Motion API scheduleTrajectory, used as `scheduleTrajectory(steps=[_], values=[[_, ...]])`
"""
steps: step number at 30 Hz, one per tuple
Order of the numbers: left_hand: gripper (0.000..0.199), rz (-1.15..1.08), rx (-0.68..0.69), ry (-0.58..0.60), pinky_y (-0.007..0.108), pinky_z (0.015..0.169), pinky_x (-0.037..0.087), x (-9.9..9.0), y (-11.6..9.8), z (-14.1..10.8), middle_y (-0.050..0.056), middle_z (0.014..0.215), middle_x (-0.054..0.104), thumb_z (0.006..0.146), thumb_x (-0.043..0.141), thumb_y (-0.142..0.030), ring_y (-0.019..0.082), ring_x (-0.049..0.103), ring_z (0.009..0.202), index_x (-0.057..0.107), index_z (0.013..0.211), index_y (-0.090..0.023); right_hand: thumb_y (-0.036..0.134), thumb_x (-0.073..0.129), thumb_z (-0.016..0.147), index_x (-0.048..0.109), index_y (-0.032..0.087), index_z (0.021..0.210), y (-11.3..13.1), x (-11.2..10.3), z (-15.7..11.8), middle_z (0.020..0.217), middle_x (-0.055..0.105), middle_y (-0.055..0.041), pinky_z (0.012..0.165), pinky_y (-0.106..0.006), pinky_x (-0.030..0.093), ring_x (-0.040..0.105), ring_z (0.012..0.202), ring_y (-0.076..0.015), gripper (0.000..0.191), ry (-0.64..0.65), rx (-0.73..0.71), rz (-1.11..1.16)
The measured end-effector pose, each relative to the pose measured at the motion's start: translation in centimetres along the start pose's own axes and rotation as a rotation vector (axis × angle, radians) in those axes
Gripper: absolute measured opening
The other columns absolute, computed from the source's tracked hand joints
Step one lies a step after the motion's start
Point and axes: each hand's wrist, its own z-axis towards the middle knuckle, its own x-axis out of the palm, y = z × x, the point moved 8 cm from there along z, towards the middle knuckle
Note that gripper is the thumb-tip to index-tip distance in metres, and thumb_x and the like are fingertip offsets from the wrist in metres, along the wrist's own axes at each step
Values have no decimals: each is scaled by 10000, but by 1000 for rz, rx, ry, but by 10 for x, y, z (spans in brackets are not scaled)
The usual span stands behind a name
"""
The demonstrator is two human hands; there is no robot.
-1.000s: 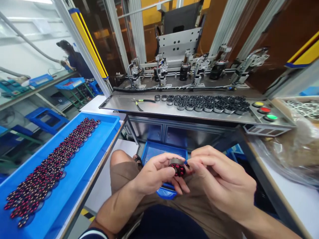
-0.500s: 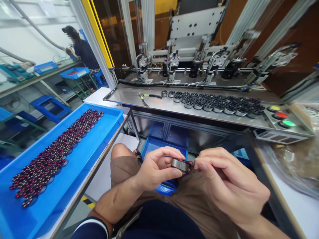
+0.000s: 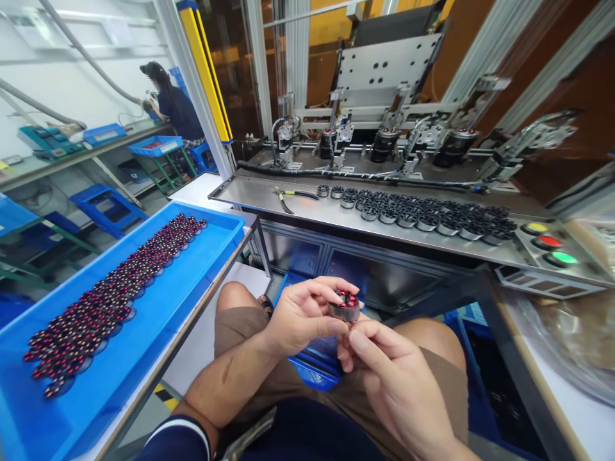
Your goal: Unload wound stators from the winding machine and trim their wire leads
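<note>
My left hand (image 3: 307, 315) pinches a motor stator (image 3: 344, 311) by its metal rim, thumb on the near side and fingers on the far side. Red windings show inside the stator's black, spoked top, which tips toward the camera. Just below and to the right, my right hand (image 3: 391, 368) has thumb and fingertips pressed together close to the stator's lower edge. Whatever lies in that pinch is too small to see. Both hands are above my lap.
A blue tray (image 3: 192, 282) at left bears rows of red-and-copper wound stators (image 3: 120, 282). On the machine's steel ledge (image 3: 250, 191) lie cutting pliers (image 3: 291, 195) and many unwound black stators (image 3: 418, 211). Push buttons (image 3: 548, 242) are at right. Another person (image 3: 175, 109) works far left.
The stator has turned so its red-wound top shows more. My right hand has moved left and lower, from the stator's right side to beneath it. The camera view has shifted slightly.
</note>
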Motion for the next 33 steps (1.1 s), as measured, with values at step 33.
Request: scheduleTrajectory(steps=[33], values=[[498,288,-62,102,305,831,582,4,2,-21,94,999,740,726,874,-321,179,710,870,687,1154,-151,69,646,897,667,209,784,60,-3,-10,707,632,-10,577,-253,501,603,643,-150,181,-47,-606,-608]])
